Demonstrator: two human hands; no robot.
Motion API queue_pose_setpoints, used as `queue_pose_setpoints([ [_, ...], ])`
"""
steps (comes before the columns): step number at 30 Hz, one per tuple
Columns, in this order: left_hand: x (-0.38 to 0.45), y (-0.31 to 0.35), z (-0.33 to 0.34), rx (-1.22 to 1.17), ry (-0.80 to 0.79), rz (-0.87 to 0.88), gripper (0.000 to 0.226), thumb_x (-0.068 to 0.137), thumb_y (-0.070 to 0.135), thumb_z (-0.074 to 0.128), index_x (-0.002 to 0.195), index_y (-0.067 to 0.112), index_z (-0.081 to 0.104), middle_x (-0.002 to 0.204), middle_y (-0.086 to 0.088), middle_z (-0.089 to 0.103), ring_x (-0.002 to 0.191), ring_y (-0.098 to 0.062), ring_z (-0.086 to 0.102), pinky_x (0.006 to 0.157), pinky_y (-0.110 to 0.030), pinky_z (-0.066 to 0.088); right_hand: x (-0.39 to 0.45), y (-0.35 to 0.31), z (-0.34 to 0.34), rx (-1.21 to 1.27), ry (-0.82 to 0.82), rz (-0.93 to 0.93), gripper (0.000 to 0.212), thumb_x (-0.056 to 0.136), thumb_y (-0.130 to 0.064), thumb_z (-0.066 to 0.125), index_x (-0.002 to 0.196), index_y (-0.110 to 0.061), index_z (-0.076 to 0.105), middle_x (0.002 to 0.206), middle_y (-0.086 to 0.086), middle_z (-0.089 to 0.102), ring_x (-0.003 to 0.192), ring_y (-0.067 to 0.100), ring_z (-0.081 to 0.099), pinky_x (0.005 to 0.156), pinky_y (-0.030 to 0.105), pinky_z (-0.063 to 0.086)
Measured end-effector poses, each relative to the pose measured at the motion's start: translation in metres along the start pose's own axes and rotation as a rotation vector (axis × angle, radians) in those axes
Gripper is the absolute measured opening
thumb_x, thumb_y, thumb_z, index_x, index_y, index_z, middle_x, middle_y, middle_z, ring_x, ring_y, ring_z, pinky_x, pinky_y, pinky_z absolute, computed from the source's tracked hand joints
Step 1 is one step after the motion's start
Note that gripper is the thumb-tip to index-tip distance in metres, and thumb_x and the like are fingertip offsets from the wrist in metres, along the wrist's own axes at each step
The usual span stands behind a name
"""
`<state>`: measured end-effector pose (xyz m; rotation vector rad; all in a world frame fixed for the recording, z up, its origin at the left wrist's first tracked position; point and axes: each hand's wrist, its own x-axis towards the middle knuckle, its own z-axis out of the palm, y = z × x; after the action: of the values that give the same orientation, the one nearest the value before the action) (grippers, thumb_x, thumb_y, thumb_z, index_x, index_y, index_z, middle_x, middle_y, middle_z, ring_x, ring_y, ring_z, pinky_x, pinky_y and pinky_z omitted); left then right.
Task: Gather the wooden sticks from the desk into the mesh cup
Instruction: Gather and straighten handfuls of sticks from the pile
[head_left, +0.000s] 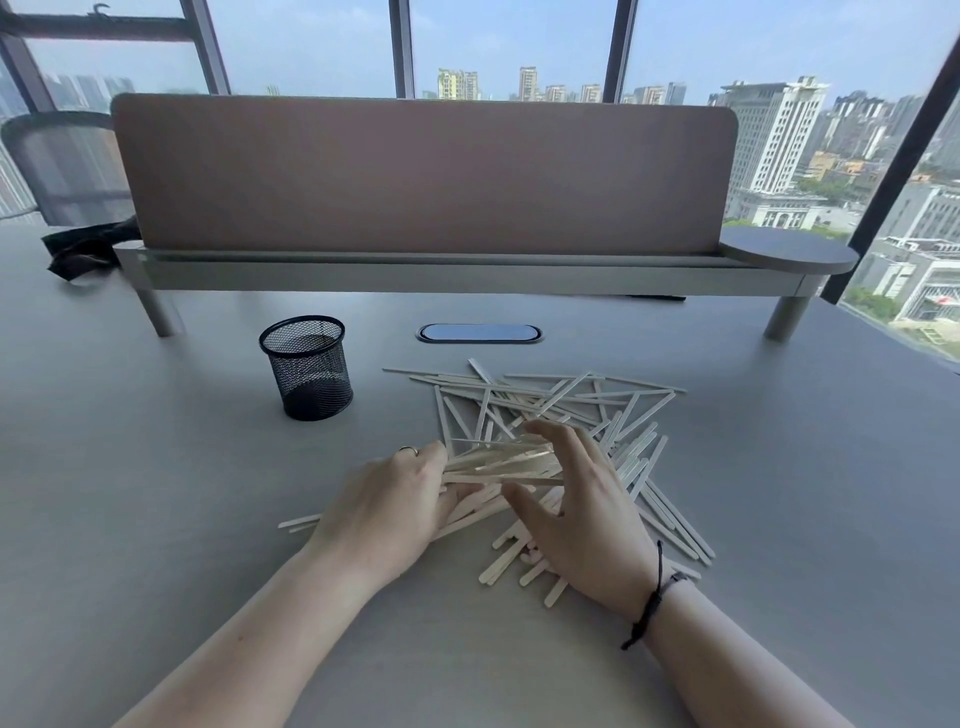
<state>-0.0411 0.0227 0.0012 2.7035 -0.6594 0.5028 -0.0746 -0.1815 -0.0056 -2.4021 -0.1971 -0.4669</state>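
A loose pile of pale wooden sticks (550, 405) lies scattered on the grey desk (156, 493), right of centre. A black mesh cup (307, 367) stands upright to the left of the pile, and I see no sticks in it. My left hand (387, 512) grips one end of a bundle of sticks (501, 462) raised slightly over the pile. My right hand (576, 512) curls its fingers and thumb round the bundle's other end. More sticks lie hidden under both hands.
A raised shelf with a brown divider panel (423, 176) runs across the back of the desk. An oval cable port (479, 333) sits behind the pile. A dark strap (83, 249) lies at back left. Windows lie beyond.
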Motion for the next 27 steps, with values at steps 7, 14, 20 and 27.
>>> queue_pose_setpoints([
  [7,0.001,-0.008,-0.001,-0.072,0.004,-0.018,0.061,0.086,0.075,0.032,0.078,0.016,0.046,0.065,-0.002,0.061,0.063,-0.033,0.059,0.053,-0.038,0.043,0.000,-0.001,-0.003,0.165,0.042,0.012,0.075,0.081,-0.063,0.064,0.144,-0.036,0.033,0.140,-0.021,0.045,0.129,-0.008,0.040,0.098,0.004,0.028],
  [14,0.003,-0.018,0.000,-0.260,0.108,0.004,0.055,0.095,0.071,0.038,0.070,0.023,0.045,0.048,0.006,0.043,0.045,-0.016,0.044,0.045,-0.033,0.037,0.000,-0.006,-0.007,0.417,0.210,0.033,0.083,0.076,-0.079,0.055,0.145,-0.043,0.027,0.144,-0.017,0.039,0.138,-0.003,0.035,0.110,0.021,0.030],
  [20,0.006,-0.016,-0.006,-0.421,0.214,-0.019,0.052,0.095,0.067,0.041,0.064,0.025,0.037,0.046,0.007,0.033,0.044,-0.012,0.034,0.045,-0.025,0.028,0.000,0.000,-0.003,0.135,-0.023,0.092,0.078,0.080,-0.067,0.062,0.146,-0.039,0.031,0.145,-0.018,0.037,0.134,-0.003,0.036,0.102,0.018,0.029],
  [27,0.012,-0.009,-0.026,-0.686,0.333,-0.094,0.066,0.088,0.076,0.046,0.062,0.017,0.028,0.054,0.008,0.025,0.052,-0.006,0.023,0.047,-0.026,0.019,-0.002,0.005,0.002,-0.082,-0.179,0.010,0.076,0.085,-0.064,0.058,0.149,-0.041,0.024,0.149,-0.018,0.036,0.137,0.008,0.038,0.109,0.029,0.036],
])
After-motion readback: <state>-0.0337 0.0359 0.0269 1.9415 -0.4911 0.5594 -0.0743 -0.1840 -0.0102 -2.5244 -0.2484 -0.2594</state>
